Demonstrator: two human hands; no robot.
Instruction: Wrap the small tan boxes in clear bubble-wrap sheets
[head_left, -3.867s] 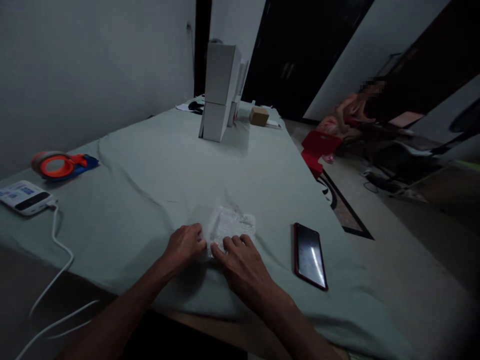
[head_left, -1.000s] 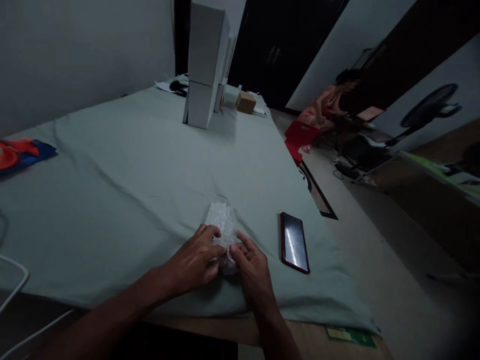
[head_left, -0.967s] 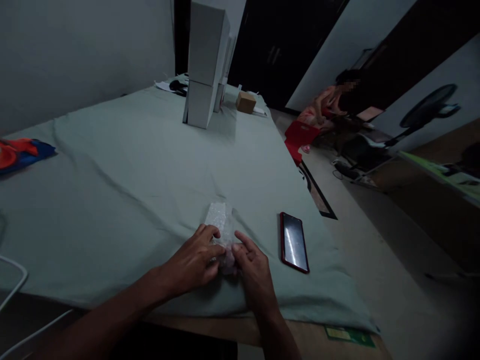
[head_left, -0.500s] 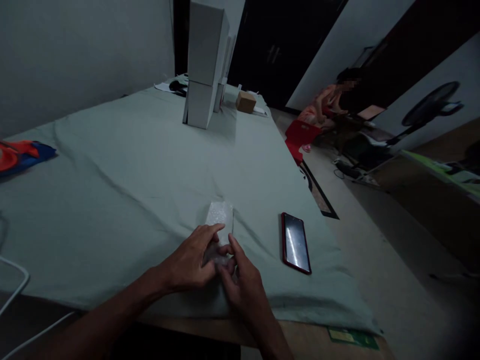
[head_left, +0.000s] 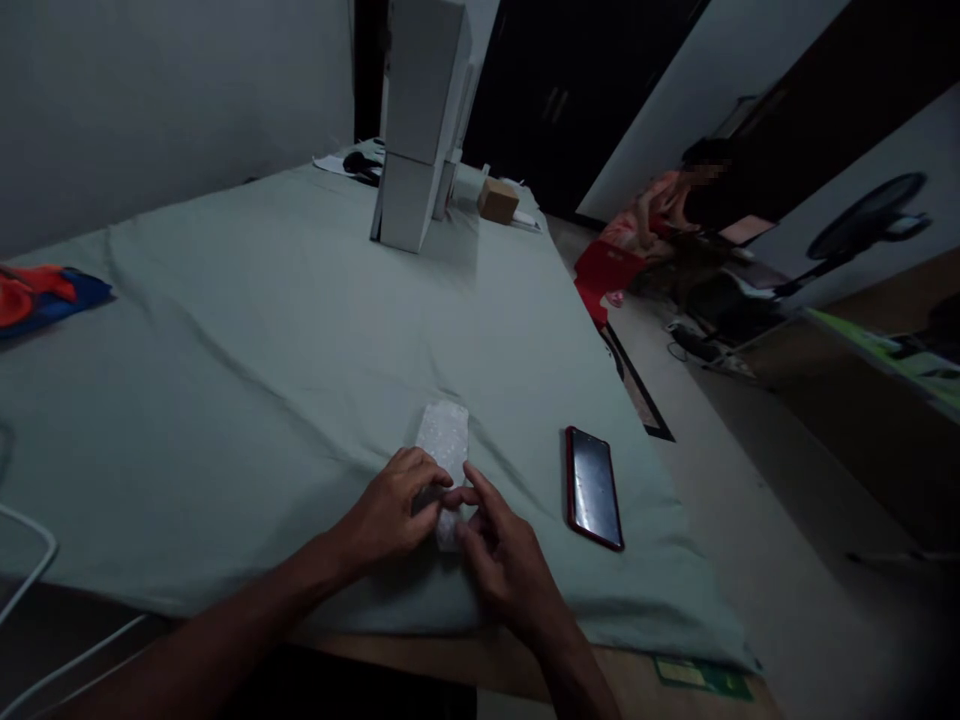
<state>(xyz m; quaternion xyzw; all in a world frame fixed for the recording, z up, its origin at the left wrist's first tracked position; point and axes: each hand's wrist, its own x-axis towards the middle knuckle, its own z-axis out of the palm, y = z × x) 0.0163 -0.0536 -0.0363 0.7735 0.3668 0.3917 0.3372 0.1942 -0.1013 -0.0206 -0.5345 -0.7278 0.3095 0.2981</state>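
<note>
A small oblong packet (head_left: 444, 435) with a whitish, bubbly surface like bubble wrap lies on the cloth-covered table, close to the front edge. Curled over its left side is my left hand (head_left: 394, 505), thumb and fingertips closed at the packet's middle. My right hand (head_left: 504, 550) is at the packet's right side, index finger stretched out, thumb apart near the lower end. One of its fingers reaches across toward my left fingertips. Part of the packet is hidden under the fingers. Right of my hands lies a phone (head_left: 594, 488) in a red case.
A tall white box stack (head_left: 412, 130) and a brown box (head_left: 497, 201) stand at the back of the table (head_left: 300, 300). Orange and blue cloth (head_left: 56, 298) lies at left, above a white cable (head_left: 46, 555). Right, beyond the edge: a seated person (head_left: 652, 215) and a fan (head_left: 866, 218).
My right hand has shifted slightly right, away from my left hand. More of the packet's lower end now shows between them. The view has tilted slightly.
</note>
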